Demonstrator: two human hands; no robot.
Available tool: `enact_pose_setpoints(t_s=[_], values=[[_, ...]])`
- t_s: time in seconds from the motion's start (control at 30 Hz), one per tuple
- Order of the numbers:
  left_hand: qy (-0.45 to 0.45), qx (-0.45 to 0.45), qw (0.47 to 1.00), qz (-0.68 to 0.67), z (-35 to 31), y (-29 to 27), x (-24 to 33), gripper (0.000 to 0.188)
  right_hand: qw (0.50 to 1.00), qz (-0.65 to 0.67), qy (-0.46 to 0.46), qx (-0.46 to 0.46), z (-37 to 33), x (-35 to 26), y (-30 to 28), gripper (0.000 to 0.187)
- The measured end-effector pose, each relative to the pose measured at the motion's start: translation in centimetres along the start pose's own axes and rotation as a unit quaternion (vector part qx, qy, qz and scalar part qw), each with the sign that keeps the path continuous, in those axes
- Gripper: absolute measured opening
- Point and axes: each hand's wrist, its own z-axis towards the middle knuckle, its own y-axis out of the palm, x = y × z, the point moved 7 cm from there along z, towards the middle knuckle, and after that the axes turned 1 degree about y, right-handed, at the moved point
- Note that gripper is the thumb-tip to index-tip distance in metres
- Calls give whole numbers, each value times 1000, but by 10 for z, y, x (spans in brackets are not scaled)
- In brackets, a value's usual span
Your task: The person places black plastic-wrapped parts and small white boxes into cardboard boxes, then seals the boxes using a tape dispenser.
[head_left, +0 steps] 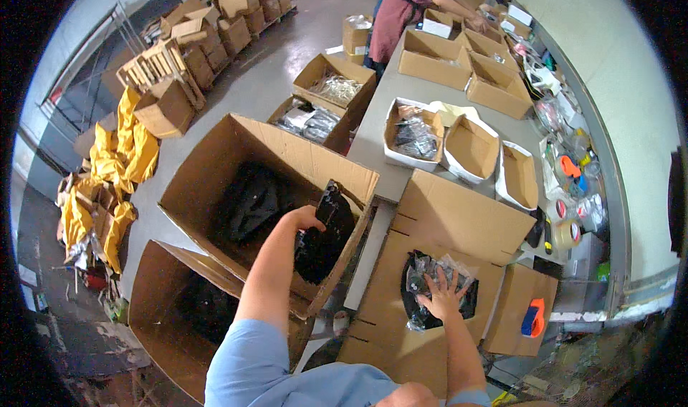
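Observation:
My left hand [307, 219] reaches into a large open cardboard box [208, 145] and grips the edge of a flat black piece [328, 242] with a curved outline, tilted up against the box's right wall. My right hand [443, 296] lies with fingers spread on a clear plastic bag [418, 272]. Under that bag is another dark, rounded piece [412, 308], resting on a sheet of cardboard [383, 328] on the bench. More black material [254, 199] sits at the bottom of the large box. What exactly the black pieces are, I cannot tell.
A second box [161, 299] with dark contents stands lower left. White-rimmed cartons [469, 145] line the grey bench [380, 120]. An orange and blue object [534, 317] lies on cardboard at right, near tape rolls [566, 233]. A person [401, 20] works at the far end.

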Motion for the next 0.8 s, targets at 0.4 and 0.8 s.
enact_pose_setpoints(t_s=[0.4,0.8], values=[[32,239,969,-49,-174,-48,55,30,994,93,-16,59,-22,-5,-31,66],[241,242,896,-282,-337,-27,229,17,480,863,-149,-50,-14,-162,-188,51]])
